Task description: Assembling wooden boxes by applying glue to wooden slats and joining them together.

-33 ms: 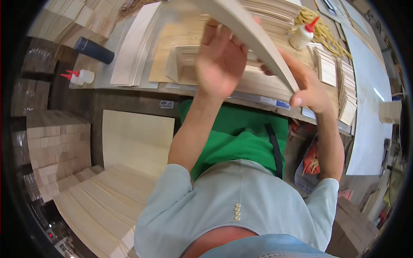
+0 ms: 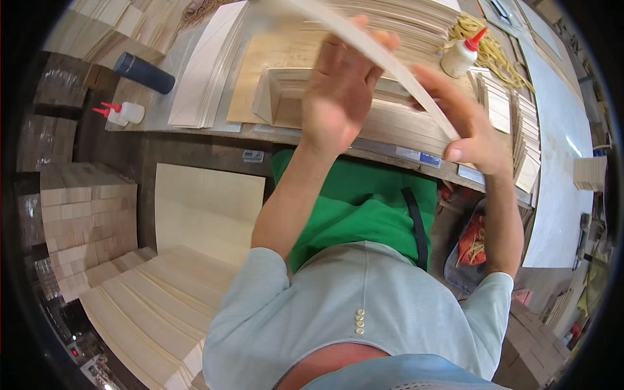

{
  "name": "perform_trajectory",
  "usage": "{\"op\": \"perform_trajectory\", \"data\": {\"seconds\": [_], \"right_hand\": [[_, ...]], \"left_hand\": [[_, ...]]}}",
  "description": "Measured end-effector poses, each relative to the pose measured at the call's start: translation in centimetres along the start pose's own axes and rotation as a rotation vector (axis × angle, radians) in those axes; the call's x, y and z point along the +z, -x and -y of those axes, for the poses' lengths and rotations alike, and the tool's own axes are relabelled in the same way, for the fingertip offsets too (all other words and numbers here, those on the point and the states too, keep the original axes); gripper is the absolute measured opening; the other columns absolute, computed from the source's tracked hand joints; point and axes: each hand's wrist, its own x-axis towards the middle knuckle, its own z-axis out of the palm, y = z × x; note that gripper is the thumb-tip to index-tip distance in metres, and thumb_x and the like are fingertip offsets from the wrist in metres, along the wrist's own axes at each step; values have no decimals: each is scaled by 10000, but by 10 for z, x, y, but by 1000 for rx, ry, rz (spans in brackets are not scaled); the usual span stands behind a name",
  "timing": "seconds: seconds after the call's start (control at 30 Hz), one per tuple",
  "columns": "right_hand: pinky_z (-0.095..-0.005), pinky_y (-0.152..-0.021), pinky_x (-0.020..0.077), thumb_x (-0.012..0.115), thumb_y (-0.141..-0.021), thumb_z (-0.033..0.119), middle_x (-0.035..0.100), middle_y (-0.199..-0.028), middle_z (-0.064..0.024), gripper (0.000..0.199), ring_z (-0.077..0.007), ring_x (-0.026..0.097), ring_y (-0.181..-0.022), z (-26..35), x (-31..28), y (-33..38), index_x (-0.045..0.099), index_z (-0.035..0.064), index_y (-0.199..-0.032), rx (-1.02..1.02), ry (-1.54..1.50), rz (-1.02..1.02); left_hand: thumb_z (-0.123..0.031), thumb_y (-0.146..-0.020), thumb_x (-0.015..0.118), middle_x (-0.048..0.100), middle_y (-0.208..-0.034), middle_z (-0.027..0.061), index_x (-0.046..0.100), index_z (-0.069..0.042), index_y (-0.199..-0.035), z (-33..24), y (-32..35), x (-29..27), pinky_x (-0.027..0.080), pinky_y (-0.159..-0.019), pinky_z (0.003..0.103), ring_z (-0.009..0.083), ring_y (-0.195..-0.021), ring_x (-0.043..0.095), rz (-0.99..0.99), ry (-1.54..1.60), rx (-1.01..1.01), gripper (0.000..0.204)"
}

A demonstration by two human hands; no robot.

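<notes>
A thin, pale wooden board (image 2: 396,68) is held tilted above the workbench, its narrow edge toward me and its far end blurred. At its near right end, my right hand (image 2: 468,130) grips it between thumb and fingers. Farther along, the fingers of my left hand (image 2: 335,104) reach up around the board, palm in view, with fingertips showing beyond its edge. Under both hands lies an open wooden box frame (image 2: 283,107) with upright thin sides, partly hidden by my left hand.
The bench holds stacked thin boards (image 2: 205,71), a white glue bottle with red tip (image 2: 460,57), yellow rubber bands (image 2: 484,36), small wood pieces (image 2: 497,107) and a dark cylinder (image 2: 144,73). Two more glue bottles (image 2: 130,113) stand at the left edge. Stacked wood (image 2: 88,221) is at lower left.
The board has turned, so that it now appears narrower, nearly edge-on. My left hand has shifted slightly right, and more of the box frame shows beneath. My right hand keeps its grip.
</notes>
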Motion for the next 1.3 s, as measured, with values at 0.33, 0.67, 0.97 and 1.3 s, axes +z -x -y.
{"op": "perform_trajectory", "data": {"seconds": [0.33, 0.67, 0.97, 1.3], "right_hand": [[-436, -1059, 366, 815, -509, 336, 445, -1349, -175, 975, -347, 427, -1270, 7, -36, 64, 456, 68, -1375, 114, 914, -282], [-429, -1040, 376, 787, -568, 239, 428, -1334, -162, 920, -333, 415, -1238, -20, -48, 57, 413, 76, -1392, -72, 1044, -135], [-425, -1108, 317, 837, -593, 395, 342, -1446, -199, 1055, -363, 339, -1332, -22, -81, 81, 306, 89, -1452, -34, 957, -207], [-403, -1173, 236, 851, -509, 370, 252, -1532, -116, 1206, -293, 249, -1408, -44, -87, 94, 204, 118, -1495, 164, 788, -201]], "left_hand": [[-299, -591, 821, 453, -1403, 104, 572, -137, -1274, -114, 25, 40, 324, -1024, 441, 318, -1285, 387, 577, -2274, 58, 745], [-53, -441, 836, 368, -1420, 137, 441, -103, -1386, -92, -15, -20, 331, -1081, 444, 332, -1264, 388, 616, -1863, -673, 1025], [-14, -482, 723, 416, -1322, 131, 493, -112, -1347, -100, -24, -22, 329, -1067, 382, 303, -1229, 396, 551, -1874, -517, 900], [-16, -482, 762, 420, -1312, 132, 499, -129, -1337, -73, -20, -31, 342, -1062, 404, 318, -1241, 386, 635, -1904, -518, 902]]}}
